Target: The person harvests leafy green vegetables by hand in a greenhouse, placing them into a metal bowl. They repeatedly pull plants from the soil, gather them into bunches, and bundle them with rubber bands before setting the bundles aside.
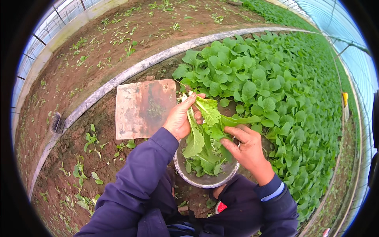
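My left hand (182, 117) holds a bunch of leafy green seedlings (194, 142) by their pale stems, roots pointing up and away from me. To its right, my right hand (244, 143) has its thumb and fingers on the bunch's leaves. Below both hands stands a round basin (189, 179) with loose green leaves (207, 166) in it, between my knees. The bed of broad-leaved green plants (260, 86) begins just beyond the hands. Whether the right fingers pinch one leaf or several cannot be told.
A stained flat board (133, 109) lies on the soil at the left. Behind it a long pale hose or pipe (148, 60) curves across the ground. A dark brush-like object (57, 123) rests against it. Scattered seedlings (91, 140) lie at the left; plastic greenhouse sheeting (352, 26) rises at the right.
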A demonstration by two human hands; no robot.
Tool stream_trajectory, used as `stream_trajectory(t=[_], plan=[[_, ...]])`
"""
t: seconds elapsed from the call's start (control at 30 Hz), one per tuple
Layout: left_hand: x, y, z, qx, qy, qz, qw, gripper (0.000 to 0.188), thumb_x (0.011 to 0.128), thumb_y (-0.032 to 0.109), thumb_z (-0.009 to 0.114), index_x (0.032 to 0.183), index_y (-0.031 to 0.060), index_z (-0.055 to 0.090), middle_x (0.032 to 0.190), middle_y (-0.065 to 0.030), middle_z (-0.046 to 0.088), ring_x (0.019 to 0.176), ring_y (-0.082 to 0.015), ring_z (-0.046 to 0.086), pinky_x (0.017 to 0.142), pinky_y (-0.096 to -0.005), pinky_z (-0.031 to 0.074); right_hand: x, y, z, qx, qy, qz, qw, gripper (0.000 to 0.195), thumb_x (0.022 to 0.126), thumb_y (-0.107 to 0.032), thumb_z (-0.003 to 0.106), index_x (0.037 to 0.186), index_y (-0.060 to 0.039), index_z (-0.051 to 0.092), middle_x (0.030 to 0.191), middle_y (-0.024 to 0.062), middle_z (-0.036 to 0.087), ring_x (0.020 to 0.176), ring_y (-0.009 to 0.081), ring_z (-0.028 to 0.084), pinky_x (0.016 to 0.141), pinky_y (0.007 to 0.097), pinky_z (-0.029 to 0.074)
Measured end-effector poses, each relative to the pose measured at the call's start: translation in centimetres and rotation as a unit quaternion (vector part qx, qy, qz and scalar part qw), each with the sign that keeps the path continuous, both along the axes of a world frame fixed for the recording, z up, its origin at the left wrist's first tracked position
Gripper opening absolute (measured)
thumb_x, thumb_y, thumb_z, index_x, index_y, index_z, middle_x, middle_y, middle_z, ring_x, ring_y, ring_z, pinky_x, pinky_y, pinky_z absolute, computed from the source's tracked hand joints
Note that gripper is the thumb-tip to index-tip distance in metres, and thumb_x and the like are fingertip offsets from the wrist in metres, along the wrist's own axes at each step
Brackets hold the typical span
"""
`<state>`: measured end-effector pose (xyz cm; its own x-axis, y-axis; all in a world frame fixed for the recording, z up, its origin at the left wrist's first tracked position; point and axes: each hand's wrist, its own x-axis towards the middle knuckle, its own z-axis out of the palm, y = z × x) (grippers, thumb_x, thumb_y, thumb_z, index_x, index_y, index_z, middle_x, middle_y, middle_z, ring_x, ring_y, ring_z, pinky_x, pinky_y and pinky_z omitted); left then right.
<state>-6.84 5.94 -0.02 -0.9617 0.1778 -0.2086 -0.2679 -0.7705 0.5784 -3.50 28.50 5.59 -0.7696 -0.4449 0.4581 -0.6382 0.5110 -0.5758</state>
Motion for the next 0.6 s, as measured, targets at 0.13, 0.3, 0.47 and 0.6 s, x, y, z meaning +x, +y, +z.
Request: stream_trajectory(t=[0.13, 0.3, 0.47, 0.6], plan=[[-0.3, -0.6, -0.6, 0.015, -0.002, 0.011, 1.0, 0.038, 0.096, 0.034, 0.055, 0.118, 0.0036, 0.06, 0.084, -0.0035, 0.063, 0.053, -0.0074, 0.045, 0.054, -0.0242, 0.04, 0.2, 0.8, 2.0, -0.088, 0.002, -0.011, 0.996, 0.01, 0.081, -0.009, 0.073, 0.084, 0.0006, 0.068, 0.068, 0.0085, 0.061, 0.053, 0.0156, 0.055, 0.05, 0.0266, 0.043], [0.2, 0.8, 0.7, -0.047, 0.064, -0.034, 0.996, 0.04, 0.097, 0.033, 0.052, 0.122, 0.0023, 0.056, 0.097, -0.0085, 0.065, 0.055, -0.0078, 0.045, 0.056, -0.0225, 0.042, -0.5, 2.1, 2.8, -0.195, 0.028, -0.136, 0.971, 0.013, 0.089, -0.008, 0.064, 0.093, 0.0038, 0.065, 0.083, 0.0094, 0.063, 0.071, 0.0155, 0.057, 0.063, 0.0267, 0.046], [1.1, 3.1, 1.2, -0.124, 0.165, -0.138, 0.969, 0.04, 0.098, 0.032, 0.053, 0.125, 0.0031, 0.056, 0.101, -0.0053, 0.064, 0.066, -0.0056, 0.046, 0.06, -0.0213, 0.039, -0.1, 0.1, -1.4, -0.074, -0.187, -0.031, 0.979, 0.037, 0.083, -0.023, 0.072, 0.11, 0.0003, 0.064, 0.097, 0.0174, 0.068, 0.084, 0.0264, 0.068, 0.072, 0.0358, 0.053], [1.5, 3.9, 1.1, -0.145, 0.157, -0.16, 0.964, 0.039, 0.097, 0.03, 0.055, 0.125, 0.0031, 0.058, 0.104, -0.0019, 0.063, 0.068, -0.0051, 0.044, 0.061, -0.0206, 0.037, -0.3, 0.0, -2.3, -0.062, -0.235, -0.029, 0.97, 0.035, 0.08, -0.02, 0.073, 0.11, -0.0036, 0.065, 0.093, 0.0176, 0.067, 0.08, 0.0329, 0.067, 0.071, 0.0363, 0.053]])
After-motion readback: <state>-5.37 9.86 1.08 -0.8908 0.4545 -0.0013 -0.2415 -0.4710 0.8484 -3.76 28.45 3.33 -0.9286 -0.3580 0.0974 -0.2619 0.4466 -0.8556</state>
